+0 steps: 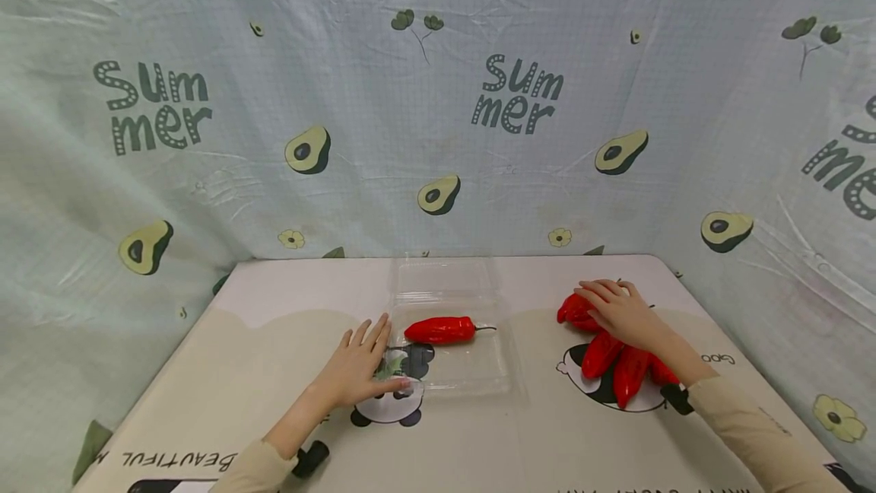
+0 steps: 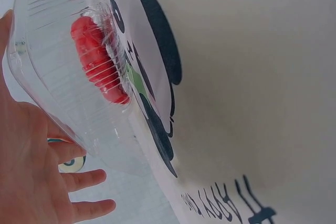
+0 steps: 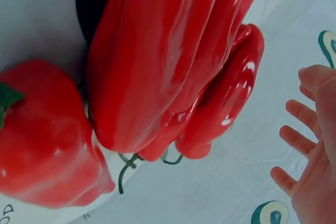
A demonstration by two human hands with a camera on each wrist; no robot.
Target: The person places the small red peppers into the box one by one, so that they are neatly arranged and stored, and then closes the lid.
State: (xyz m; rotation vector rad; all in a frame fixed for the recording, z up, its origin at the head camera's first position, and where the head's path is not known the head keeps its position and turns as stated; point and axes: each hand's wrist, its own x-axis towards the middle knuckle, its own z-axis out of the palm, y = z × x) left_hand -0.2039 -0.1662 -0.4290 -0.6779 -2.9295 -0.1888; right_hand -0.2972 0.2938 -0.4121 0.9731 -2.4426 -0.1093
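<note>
A clear plastic clamshell box (image 1: 472,371) lies with its lid raised back, and one red pepper (image 1: 441,330) lies in it, its thin stem to the right. My left hand (image 1: 352,371) is at the box's left side, fingers spread and thumb by the near corner. In the left wrist view the fingers (image 2: 86,179) lie along the box's clear wall, with the pepper showing through it. Over on the right, my right hand (image 1: 626,318) is above a cluster of red peppers (image 1: 631,373). The right wrist view shows its fingers (image 3: 302,142) extended, with nothing between them.
The peppers on the right lie fanned out on a panda print of the table mat (image 1: 274,371). A pale curtain (image 1: 369,97) printed with avocados and lettering rises behind and beside the table.
</note>
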